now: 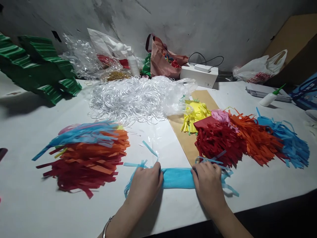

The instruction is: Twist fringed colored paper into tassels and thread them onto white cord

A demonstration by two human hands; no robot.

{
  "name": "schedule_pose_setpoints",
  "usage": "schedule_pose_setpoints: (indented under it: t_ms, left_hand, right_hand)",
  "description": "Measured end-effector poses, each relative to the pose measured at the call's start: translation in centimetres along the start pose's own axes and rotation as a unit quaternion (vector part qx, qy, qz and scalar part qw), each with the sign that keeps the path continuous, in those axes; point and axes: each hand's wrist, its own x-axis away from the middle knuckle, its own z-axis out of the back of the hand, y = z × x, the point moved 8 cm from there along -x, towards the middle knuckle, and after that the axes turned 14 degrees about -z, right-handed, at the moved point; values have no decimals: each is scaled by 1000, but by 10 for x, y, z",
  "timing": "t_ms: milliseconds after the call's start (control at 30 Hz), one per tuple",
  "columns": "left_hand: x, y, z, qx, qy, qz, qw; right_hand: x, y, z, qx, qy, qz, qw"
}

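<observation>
left hand (pixel 146 181) and right hand (pixel 209 181), fingers clasping blue sheet (pixel 177 178) near six o'clock, sit apart, perhaps keeping it flat.

Red print (pixel 259 78) on bag (pixel 262 66), box label (pixel 207 84), unreadable

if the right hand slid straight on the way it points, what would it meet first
Past loose ends of the flat light-blue fringed strip it holds, the right hand would probably meet the near edge of the dark red paper-like fringed bundle first; depth is hard to judge.
</observation>
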Motion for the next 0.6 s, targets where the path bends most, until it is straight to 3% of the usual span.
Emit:
schedule_pose_setpoints:
  t_ms: [300, 400, 467, 600]
  left_hand:
    - [2, 1, 1, -15, 1, -4, 1000]
    - [2, 1, 2, -21, -2, -1, 1000]
    - [1, 1, 3, -21, -4, 1, 1000]
    - [0, 2, 2, -20, -3, 7, 1000]
  right_hand:
    - [-5, 1, -4, -12, -14, -7, 1000]
    - [-5, -3, 7, 3, 20, -1, 1000]
    - [0, -11, 20, -16, 42, 34, 998]
    - [22, -39, 29, -95, 5, 207, 974]
